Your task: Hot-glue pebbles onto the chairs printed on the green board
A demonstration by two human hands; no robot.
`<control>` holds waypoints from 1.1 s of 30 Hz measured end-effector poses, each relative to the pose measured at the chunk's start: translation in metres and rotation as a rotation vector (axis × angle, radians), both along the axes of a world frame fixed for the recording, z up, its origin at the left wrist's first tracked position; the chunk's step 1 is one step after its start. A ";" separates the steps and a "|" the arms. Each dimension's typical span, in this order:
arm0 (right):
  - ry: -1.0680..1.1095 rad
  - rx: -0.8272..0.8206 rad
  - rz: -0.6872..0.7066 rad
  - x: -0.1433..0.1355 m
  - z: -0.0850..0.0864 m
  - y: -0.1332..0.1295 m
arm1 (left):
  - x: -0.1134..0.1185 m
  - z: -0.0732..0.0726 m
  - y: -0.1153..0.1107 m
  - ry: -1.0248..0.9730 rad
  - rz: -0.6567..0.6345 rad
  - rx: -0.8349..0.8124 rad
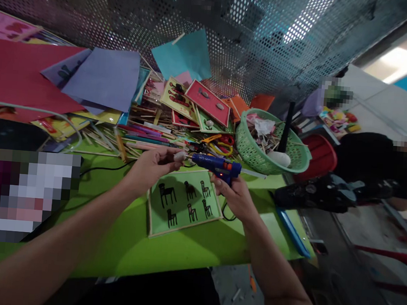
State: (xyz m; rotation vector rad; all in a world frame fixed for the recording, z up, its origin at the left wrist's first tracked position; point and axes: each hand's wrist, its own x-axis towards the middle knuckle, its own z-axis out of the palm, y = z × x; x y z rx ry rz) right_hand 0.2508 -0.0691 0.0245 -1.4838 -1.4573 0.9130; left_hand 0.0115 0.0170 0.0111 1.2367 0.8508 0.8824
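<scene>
My right hand (pixel 233 195) grips a blue hot glue gun (pixel 211 163), a clear glue stick poking out of its back end and a small orange light glowing on its side. Pinched in the fingertips of my left hand (pixel 153 167) is a small pale stone (pixel 180 157), which the gun's nozzle meets or nearly meets; contact is hard to tell. Below both hands lies a green card (pixel 184 224) with a thin wooden stick frame and several black chair pictures on it.
Behind are coloured pencils, sticks, yellow-handled scissors (pixel 221 148) and framed cards (pixel 207 102). A green basket (pixel 269 162) of scraps stands at right, near a red bucket (pixel 318 154). A black cord (pixel 107 167) crosses the green table (pixel 118 244). Another person (pixel 375 161) sits at right.
</scene>
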 end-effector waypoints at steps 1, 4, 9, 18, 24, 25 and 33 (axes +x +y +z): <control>-0.001 0.000 0.003 0.000 0.000 0.000 | 0.000 0.000 0.000 -0.005 0.002 -0.011; -0.009 0.007 0.000 -0.001 0.002 0.000 | 0.001 0.000 0.000 -0.023 0.005 -0.034; -0.054 0.016 -0.024 0.002 0.002 -0.001 | 0.000 0.006 -0.002 -0.012 -0.022 -0.029; 0.096 -0.029 -0.031 0.002 0.008 -0.002 | -0.005 0.007 0.002 0.033 -0.062 0.069; 0.208 0.035 0.015 0.008 0.010 -0.002 | -0.012 0.010 0.005 0.163 -0.073 0.222; 0.220 0.050 0.017 0.009 0.010 -0.002 | -0.013 0.011 0.005 0.199 -0.073 0.240; 0.249 0.151 -0.036 0.017 0.012 0.003 | -0.016 0.013 0.001 0.301 -0.109 0.231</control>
